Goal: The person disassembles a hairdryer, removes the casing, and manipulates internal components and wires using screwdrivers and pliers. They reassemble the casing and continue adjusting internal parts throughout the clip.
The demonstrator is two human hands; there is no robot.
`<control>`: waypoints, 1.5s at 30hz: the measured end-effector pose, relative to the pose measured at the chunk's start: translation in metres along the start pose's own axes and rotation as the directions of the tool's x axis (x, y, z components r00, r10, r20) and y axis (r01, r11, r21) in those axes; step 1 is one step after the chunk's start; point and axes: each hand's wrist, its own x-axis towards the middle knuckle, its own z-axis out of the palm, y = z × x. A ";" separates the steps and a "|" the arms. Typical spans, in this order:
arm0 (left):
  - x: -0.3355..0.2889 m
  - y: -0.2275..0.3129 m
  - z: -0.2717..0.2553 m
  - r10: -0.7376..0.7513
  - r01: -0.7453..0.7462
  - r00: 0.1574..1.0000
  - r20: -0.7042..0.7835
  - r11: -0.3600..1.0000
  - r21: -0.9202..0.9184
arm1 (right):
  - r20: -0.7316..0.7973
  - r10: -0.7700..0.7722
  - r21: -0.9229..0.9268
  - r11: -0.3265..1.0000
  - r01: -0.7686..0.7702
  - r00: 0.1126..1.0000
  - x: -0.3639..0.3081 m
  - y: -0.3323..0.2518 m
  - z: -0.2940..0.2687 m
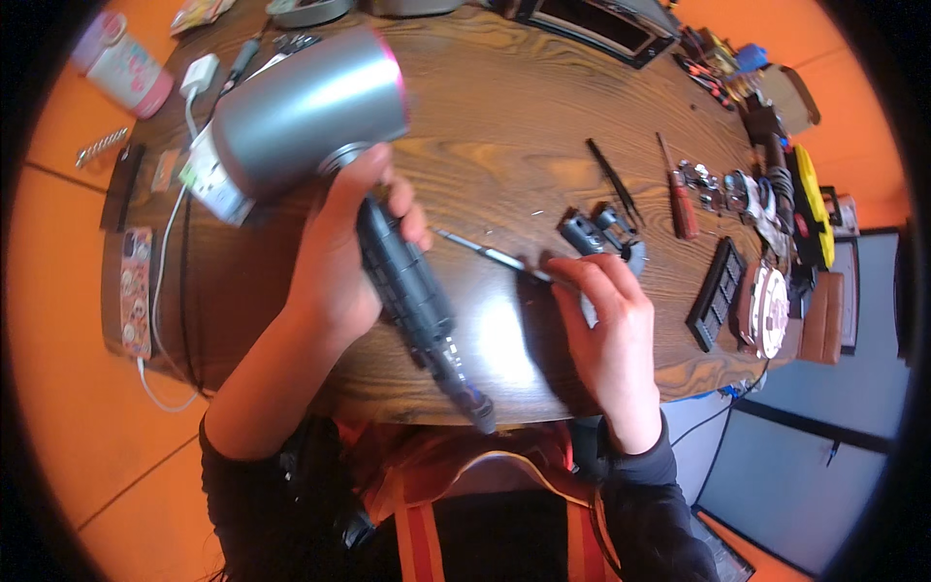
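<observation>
My left hand (335,257) is wrapped round the neck of a hair dryer (305,107) with a silver-grey barrel and a pink rim. Its black handle core (402,272) is bare of any outer shell and slants down toward the table's near edge, clear pieces showing near its lower end. In my right hand (616,335), fingers and thumb close on the rear of a slim screwdriver (497,257), whose tip points left toward the handle without touching it. Just beyond that hand lie black plastic parts (584,235), partly hidden by my fingers.
Black tweezers (614,181) and a red-handled screwdriver (684,211) lie on the wooden table (485,107). A black slotted tray (716,296) and a round white device (764,308) sit at the right. Leftward are a power strip (221,184), a phone (137,291) and white cables.
</observation>
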 end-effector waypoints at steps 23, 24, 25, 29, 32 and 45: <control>0.001 -0.008 0.011 0.107 -0.100 0.994 -0.026 0.979 0.177 | -0.344 0.184 -0.375 0.872 -0.315 0.921 0.050 0.157 -0.039; 0.001 -0.008 0.009 0.108 -0.111 0.994 0.031 0.978 0.175 | -0.321 0.161 -0.366 0.888 -0.279 0.933 0.048 0.155 -0.043; 0.000 -0.010 0.007 0.104 -0.109 0.994 0.041 0.984 0.138 | -0.322 0.054 -0.403 0.896 -0.188 0.945 0.048 0.150 -0.045; 0.005 -0.013 0.006 0.125 -0.129 0.992 0.036 0.983 0.128 | -0.359 0.103 0.077 0.994 -0.081 0.928 0.035 0.095 -0.055; 0.005 -0.012 0.007 0.162 -0.165 0.986 0.032 0.972 0.165 | -0.106 0.055 0.140 0.989 -0.039 0.993 0.015 0.035 -0.068; 0.004 -0.008 0.003 0.012 -0.005 0.990 0.144 0.998 -0.055 | 0.420 -0.126 0.206 0.978 0.040 0.899 -0.001 -0.038 -0.078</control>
